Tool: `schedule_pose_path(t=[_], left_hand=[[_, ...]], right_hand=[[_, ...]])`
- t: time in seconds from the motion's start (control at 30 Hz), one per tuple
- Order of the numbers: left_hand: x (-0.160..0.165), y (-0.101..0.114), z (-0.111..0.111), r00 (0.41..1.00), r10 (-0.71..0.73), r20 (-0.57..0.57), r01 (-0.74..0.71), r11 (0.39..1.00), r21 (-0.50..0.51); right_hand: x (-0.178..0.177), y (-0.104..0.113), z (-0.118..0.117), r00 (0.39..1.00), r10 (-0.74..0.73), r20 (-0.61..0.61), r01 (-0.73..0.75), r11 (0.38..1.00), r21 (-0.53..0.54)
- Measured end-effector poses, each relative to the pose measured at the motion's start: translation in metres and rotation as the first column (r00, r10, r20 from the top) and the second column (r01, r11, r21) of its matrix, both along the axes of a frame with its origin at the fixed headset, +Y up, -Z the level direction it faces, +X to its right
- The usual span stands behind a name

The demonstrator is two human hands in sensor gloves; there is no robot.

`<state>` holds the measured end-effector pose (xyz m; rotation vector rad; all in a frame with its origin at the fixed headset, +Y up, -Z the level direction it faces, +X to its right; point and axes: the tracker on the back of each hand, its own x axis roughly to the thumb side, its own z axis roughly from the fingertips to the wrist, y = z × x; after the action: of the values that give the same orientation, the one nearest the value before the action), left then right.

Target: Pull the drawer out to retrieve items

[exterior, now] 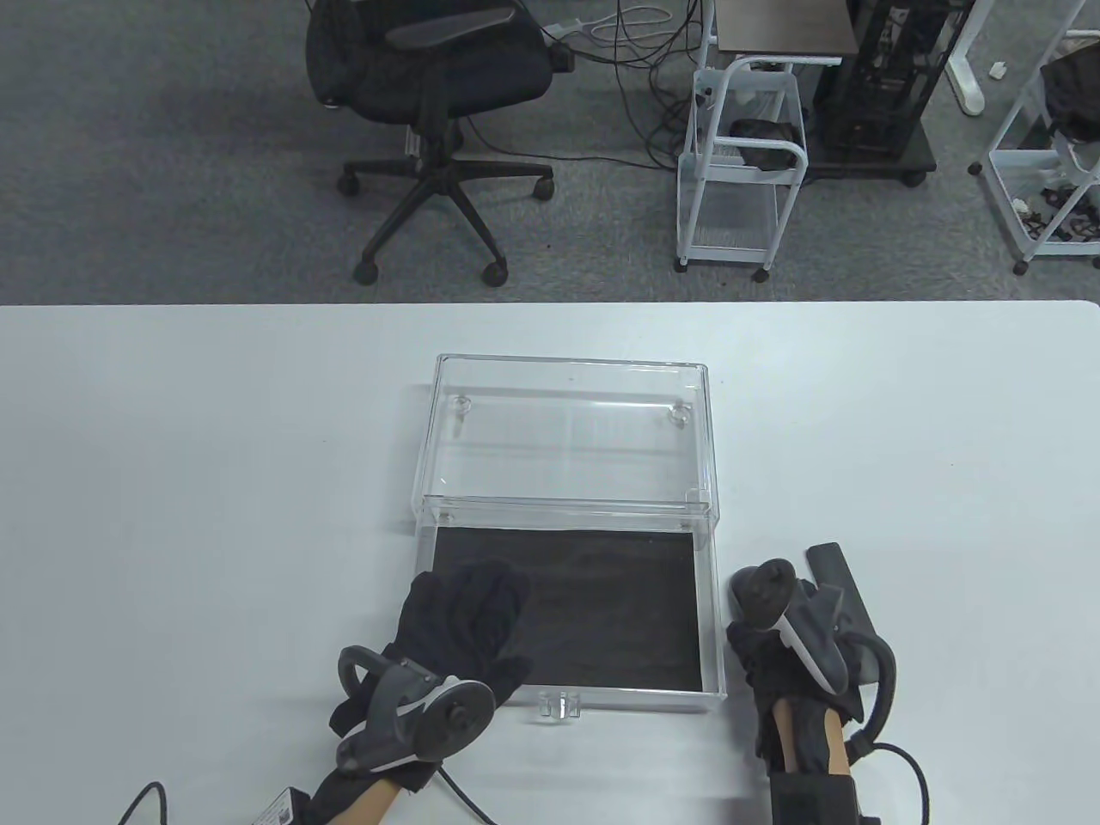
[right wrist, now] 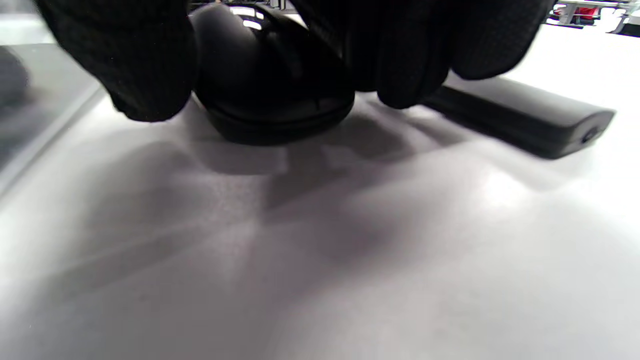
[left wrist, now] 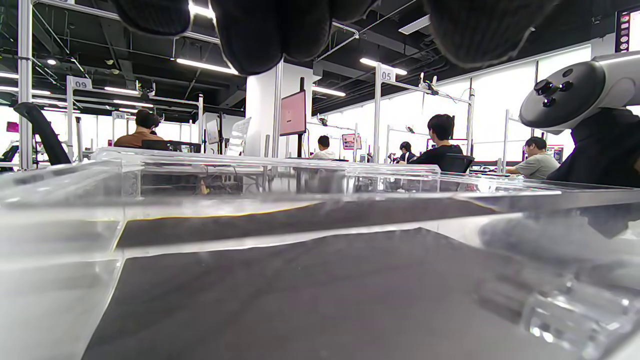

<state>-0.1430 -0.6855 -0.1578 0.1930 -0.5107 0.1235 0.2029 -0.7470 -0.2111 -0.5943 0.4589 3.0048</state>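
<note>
A clear acrylic case (exterior: 567,430) stands mid-table, its drawer (exterior: 715,601) pulled out toward me, with a black felt lining (left wrist: 300,290) and a small clear handle (exterior: 559,706). I see no items on the lining. My left hand (exterior: 468,614) rests over the drawer's front left corner with its fingers spread over the lining, holding nothing; its fingertips (left wrist: 260,35) hang at the top of the left wrist view. My right hand (exterior: 795,640) is on the table right of the drawer and holds a glossy black rounded object (right wrist: 270,95) that rests on the tabletop.
A slim black bar (right wrist: 520,117) lies on the table just beyond my right hand, also visible in the table view (exterior: 834,571). An office chair (exterior: 438,103) and a white cart (exterior: 739,172) stand on the floor beyond the table's far edge.
</note>
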Motion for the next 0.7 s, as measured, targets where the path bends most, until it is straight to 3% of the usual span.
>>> schedule_pose_path(t=[0.17, 0.23, 0.37, 0.57, 0.7], left_hand=[[-0.001, 0.001, -0.001, 1.000, 0.011, 0.001, -0.011, 1.000, 0.006], [-0.002, 0.001, -0.001, 1.000, 0.023, 0.004, -0.023, 1.000, 0.012], [-0.004, 0.003, -0.002, 0.999, 0.051, 0.016, -0.052, 0.998, 0.025], [-0.006, 0.003, -0.002, 0.993, 0.091, 0.070, -0.095, 0.995, 0.045], [-0.005, 0.002, -0.001, 0.990, 0.109, 0.092, -0.115, 0.992, 0.061]], right_hand=[[-0.013, 0.040, 0.013, 0.996, 0.067, -0.062, -0.049, 0.965, 0.256], [-0.028, 0.058, 0.023, 0.986, 0.094, -0.135, -0.038, 0.928, 0.369], [-0.058, 0.078, 0.044, 0.953, 0.106, -0.285, 0.051, 0.868, 0.493], [-0.097, 0.076, 0.063, 0.845, 0.113, -0.523, 0.223, 0.814, 0.537], [-0.110, 0.063, 0.065, 0.788, 0.092, -0.609, 0.282, 0.825, 0.489]])
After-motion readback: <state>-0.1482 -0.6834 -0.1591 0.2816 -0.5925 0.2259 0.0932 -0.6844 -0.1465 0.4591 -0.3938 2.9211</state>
